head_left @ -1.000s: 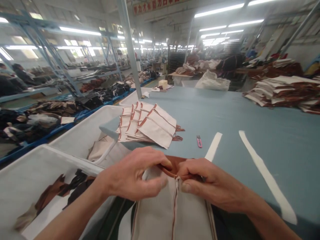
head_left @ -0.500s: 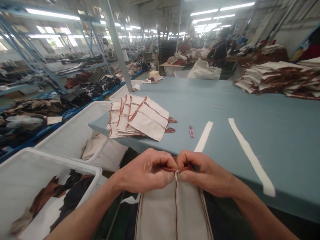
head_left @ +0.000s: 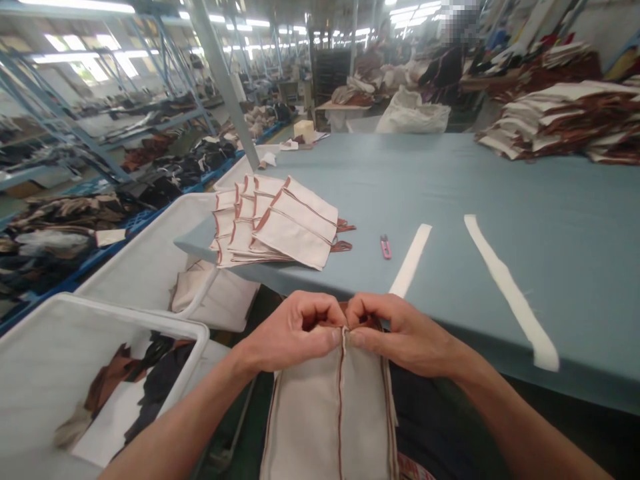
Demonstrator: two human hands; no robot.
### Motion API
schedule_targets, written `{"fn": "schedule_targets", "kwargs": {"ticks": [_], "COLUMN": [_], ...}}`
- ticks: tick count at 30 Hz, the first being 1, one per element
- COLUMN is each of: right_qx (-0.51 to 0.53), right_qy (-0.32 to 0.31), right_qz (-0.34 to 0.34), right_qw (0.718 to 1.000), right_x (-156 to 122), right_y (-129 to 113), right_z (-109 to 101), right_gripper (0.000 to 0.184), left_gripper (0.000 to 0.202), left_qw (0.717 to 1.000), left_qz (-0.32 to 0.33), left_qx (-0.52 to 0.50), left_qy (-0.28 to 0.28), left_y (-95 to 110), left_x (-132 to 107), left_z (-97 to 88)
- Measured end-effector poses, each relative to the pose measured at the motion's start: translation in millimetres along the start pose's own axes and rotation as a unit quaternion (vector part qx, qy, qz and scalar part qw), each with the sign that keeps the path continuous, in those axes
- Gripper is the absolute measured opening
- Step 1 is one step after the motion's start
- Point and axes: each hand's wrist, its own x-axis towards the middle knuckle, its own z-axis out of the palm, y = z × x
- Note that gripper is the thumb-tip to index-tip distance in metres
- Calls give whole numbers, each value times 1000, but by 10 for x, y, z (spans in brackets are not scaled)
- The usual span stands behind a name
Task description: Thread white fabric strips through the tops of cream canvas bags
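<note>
A cream fabric piece (head_left: 325, 413) with brown piping hangs down in front of me, below the table's near edge. My left hand (head_left: 287, 330) and my right hand (head_left: 395, 330) both pinch its top edge, thumbs meeting at the centre seam. A fanned stack of similar cream pieces (head_left: 273, 223) lies on the blue-grey table (head_left: 450, 193) just beyond my hands. Small pink thread snips (head_left: 385, 247) lie to the right of that stack.
Two white strips (head_left: 410, 261) (head_left: 505, 287) lie on the table. White bins (head_left: 50, 353) at left hold fabric scraps. Stacks of folded pieces (head_left: 555, 120) sit far right. A person (head_left: 450, 53) stands at the far end. Shelving racks line the left.
My hands have drawn the fabric piece back toward me, off the table edge, and closed together at its top seam. The brown lining that showed between my hands is now tucked in.
</note>
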Motion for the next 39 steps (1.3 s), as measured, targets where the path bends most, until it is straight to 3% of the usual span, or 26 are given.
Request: {"fn": "schedule_targets", "kwargs": {"ticks": [5,10,18,24,27,33,39], "right_qx": [-115,-121,-186,-347,-394,-346,-352], "right_qy": [39,34,37,71,85,93,99], "right_qz": [-38,-33,-62,-137,-184,-217,-257], "right_qw": [992,992,980,925,897,908,895], "right_x": [-46,-45,-34,-4,-10,-16,-25], "right_y": [-67,-104,-147,-217,-248,-216,-194], "right_z": [90,134,104,123,135,153,197], "right_gripper": [19,20,20,17,20,17,20], "left_gripper": [8,10,13,12,14,20,28], "left_qw": [995,982,971,976,987,1000,998], "left_qz": [56,88,99,48,25,-18,-40], "left_qx": [81,159,215,197,142,-16,-47], "left_qy": [33,58,40,80,66,14,11], "left_y": [17,-18,45,120,132,30,-41], "left_x": [-84,-167,-258,-245,-233,-258,-287], "left_z": [-3,-41,-129,-71,-62,-113,-111]}}
